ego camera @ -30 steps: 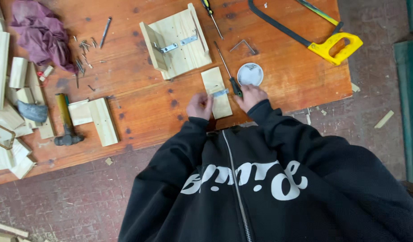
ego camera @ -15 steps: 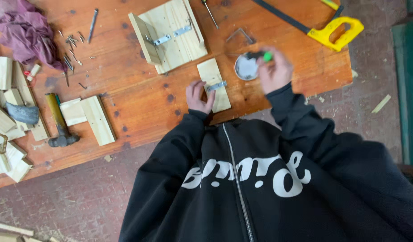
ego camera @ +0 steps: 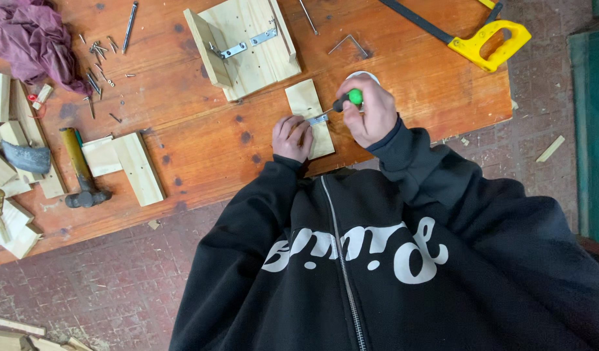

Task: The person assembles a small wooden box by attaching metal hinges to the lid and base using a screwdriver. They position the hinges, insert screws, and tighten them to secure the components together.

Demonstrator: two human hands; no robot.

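Right hand (ego camera: 372, 118) clenched around a screwdriver (ego camera: 342, 104), green-and-black handle poking out above the fingers, shaft angled down-left. Tip lands on a small metal bracket (ego camera: 318, 119) lying on a small wood block (ego camera: 309, 117).

Left hand (ego camera: 292, 138) fingers curled down onto the same block, fingertips pressing at the bracket's left end and the block's lower left part. Can't tell whether they pinch the bracket itself or just pin the wood. Bracket sits between the two hands, touching the left fingertips, just below-left of the right fist.

Block lies flat near the front edge of the orange-brown wooden table (ego camera: 202, 149), directly in front of the black hooded jacket (ego camera: 390, 260). A white round lid or dish (ego camera: 364, 76) is mostly hidden behind the right hand.

Further out: larger wooden panel assembly (ego camera: 247, 45) with a metal hinge strip (ego camera: 244, 45), just beyond the block. Bent metal angle piece (ego camera: 350, 44) to its right. Yellow-handled hacksaw (ego camera: 471, 36) at far right. Left side: scattered nails and screws (ego camera: 95, 65), purple rag (ego camera: 30, 42), hammer (ego camera: 78, 168), two wood offcuts (ego camera: 124, 162) beside it, pile of wood scraps (ego camera: 7, 149) at the table's left edge.
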